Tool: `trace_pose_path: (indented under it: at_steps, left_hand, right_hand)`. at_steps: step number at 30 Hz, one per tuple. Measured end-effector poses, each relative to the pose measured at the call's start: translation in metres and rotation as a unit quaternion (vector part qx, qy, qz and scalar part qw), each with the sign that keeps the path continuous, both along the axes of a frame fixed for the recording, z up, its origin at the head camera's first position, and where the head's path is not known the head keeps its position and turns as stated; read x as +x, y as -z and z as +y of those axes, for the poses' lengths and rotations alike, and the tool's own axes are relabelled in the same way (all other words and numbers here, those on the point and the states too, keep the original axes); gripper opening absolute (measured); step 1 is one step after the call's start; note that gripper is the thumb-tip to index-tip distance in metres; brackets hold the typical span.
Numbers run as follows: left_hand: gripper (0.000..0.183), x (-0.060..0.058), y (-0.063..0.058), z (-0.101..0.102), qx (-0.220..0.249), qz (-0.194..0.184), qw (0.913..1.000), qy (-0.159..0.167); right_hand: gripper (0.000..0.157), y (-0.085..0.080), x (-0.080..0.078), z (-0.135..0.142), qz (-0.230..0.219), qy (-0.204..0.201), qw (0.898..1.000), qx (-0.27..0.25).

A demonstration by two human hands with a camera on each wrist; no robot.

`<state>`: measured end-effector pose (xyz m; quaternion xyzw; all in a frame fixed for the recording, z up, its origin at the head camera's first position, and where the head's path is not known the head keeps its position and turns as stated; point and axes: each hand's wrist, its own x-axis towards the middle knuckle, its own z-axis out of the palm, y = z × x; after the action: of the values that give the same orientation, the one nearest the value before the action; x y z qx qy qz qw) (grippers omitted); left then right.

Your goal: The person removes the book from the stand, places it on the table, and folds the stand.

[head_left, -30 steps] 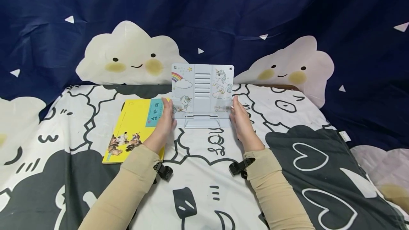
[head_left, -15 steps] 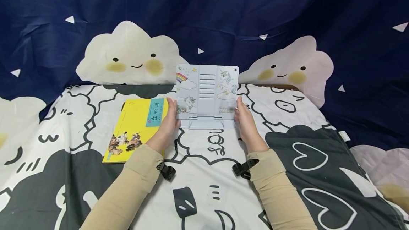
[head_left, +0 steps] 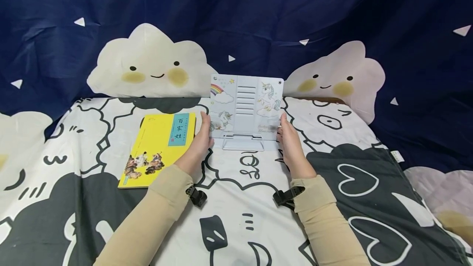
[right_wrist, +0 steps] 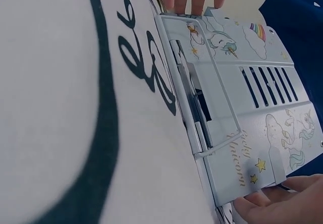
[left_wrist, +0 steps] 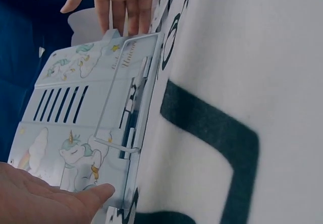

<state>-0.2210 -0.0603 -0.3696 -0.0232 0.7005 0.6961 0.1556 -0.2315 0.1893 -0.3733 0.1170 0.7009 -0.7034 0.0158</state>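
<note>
A pale metal book stand (head_left: 245, 124) printed with unicorns and a rainbow stands upright on the cloth, its slotted panel facing me. A wire bracket (left_wrist: 115, 82) lies folded along its lower front. At the stand's left edge is my left hand (head_left: 197, 145), its thumb (left_wrist: 103, 192) held straight by the lower corner. My right hand (head_left: 294, 149) flanks the opposite edge; in the left wrist view its fingers (left_wrist: 132, 17) reach straight down to that side. Between the two palms the stand is flanked on both sides. Its back is hidden in the head view.
A yellow book (head_left: 155, 155) with a blue title panel lies flat just left of my left hand. The cartoon-printed cloth (head_left: 236, 200) covers the surface, and a dark blue curtain (head_left: 258, 19) with clouds hangs behind.
Both hands and the book stand have shifted steadily to the right together, away from the yellow book. The stand has turned slightly; the book has stayed put.
</note>
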Motion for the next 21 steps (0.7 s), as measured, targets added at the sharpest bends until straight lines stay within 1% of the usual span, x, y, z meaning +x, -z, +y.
trace_pose_path:
  at_steps: [4, 8, 15, 21]
  left_hand:
    - [0.098, -0.004, -0.001, 0.002, -0.009, -0.004, 0.9999, 0.004]
    - [0.096, -0.007, -0.002, 0.004, -0.008, 0.0, 0.9999, 0.009]
    - [0.096, -0.012, -0.002, 0.007, -0.019, -0.011, 0.9998, 0.005]
    - [0.093, -0.016, -0.002, 0.008, -0.016, -0.009, 0.9998, 0.002]
  right_hand:
    - [0.077, -0.001, 0.004, 0.002, 0.001, 0.009, 1.0, -0.004]
    - [0.076, -0.002, 0.008, 0.005, 0.006, 0.009, 1.0, -0.018]
    - [0.074, -0.002, 0.014, 0.008, 0.013, 0.01, 1.0, -0.027]
    - [0.074, -0.002, 0.021, 0.009, 0.01, 0.018, 0.999, -0.029]
